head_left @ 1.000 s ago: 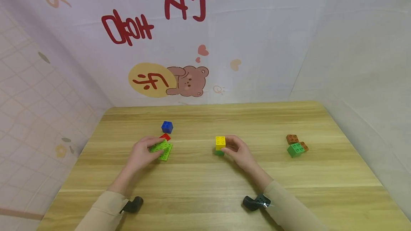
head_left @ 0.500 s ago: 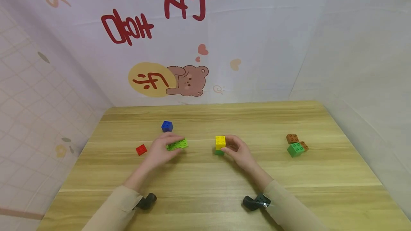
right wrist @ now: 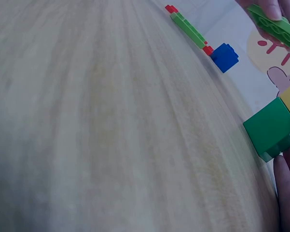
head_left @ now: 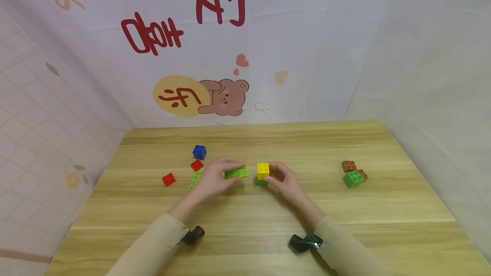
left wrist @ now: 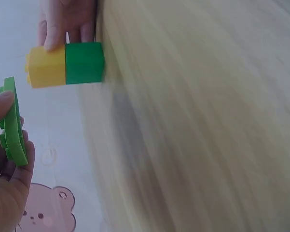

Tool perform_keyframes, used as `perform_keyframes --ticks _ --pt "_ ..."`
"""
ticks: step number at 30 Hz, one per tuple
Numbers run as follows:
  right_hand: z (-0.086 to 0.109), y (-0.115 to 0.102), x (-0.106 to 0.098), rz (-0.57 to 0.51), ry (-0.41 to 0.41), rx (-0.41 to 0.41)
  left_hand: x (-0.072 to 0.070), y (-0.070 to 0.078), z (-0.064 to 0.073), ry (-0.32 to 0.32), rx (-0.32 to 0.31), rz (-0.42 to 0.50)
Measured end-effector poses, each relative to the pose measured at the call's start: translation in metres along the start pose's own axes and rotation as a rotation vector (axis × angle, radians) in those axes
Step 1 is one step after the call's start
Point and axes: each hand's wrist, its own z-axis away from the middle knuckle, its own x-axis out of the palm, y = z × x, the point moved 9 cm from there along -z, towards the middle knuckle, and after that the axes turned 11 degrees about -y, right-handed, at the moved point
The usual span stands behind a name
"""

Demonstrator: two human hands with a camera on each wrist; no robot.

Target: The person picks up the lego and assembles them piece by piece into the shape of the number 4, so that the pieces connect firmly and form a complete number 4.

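My left hand point(head_left: 215, 178) pinches a lime green building plate point(head_left: 237, 171) between thumb and fingers, studs up and raised off the table. Just right of it, a yellow block point(head_left: 263, 170) sits on top of a green block point(head_left: 262, 182). My right hand point(head_left: 285, 182) grips this two-block stack from its right side. In the left wrist view the held plate point(left wrist: 14, 125) and the stack's yellow block point(left wrist: 47, 66) are apart. The right wrist view shows the green block point(right wrist: 271, 128) close up, with the yellow one cut off by the frame.
Left on the wooden table point(head_left: 245, 225) lie a blue block point(head_left: 199, 152), two red plates, one near point(head_left: 168, 179) and one farther point(head_left: 197, 165), and another lime plate point(head_left: 195, 180). At right, a green block point(head_left: 352, 179) lies by two brown bricks point(head_left: 348, 165). A printed cloth point(head_left: 314, 54) hangs behind.
My left hand has carried the lime plate rightward from the pieces at left to beside the stack, uncovering the red plates and the other lime plate. My right hand has stayed in place.
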Motion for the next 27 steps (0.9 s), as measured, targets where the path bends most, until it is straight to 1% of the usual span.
perform_keyframes --ticks 3,6,11,16,20,23,27 --pt "0.000 0.000 0.000 -0.007 -0.001 -0.010 0.002 0.006 -0.007 -0.006 0.015 -0.018" --pt "-0.001 0.000 0.000 -0.018 -0.002 -0.018 0.005 0.011 -0.013 -0.017 0.014 -0.013" --pt "-0.001 0.000 0.000 -0.022 -0.009 -0.031 0.010 0.013 -0.022 -0.040 0.001 0.024" --pt "-0.001 -0.001 0.000 -0.023 -0.010 -0.038 0.013 0.017 -0.029 -0.045 0.001 0.052" --pt "-0.001 -0.001 0.000 -0.026 -0.011 -0.041 0.014 0.021 -0.035 -0.041 0.002 0.039" --pt "-0.001 0.000 0.000 -0.025 -0.012 -0.040 0.015 0.024 -0.040 -0.038 0.016 0.020" --pt "-0.001 0.001 -0.001 -0.027 -0.011 -0.033 0.018 0.025 -0.045 -0.047 0.015 0.006"
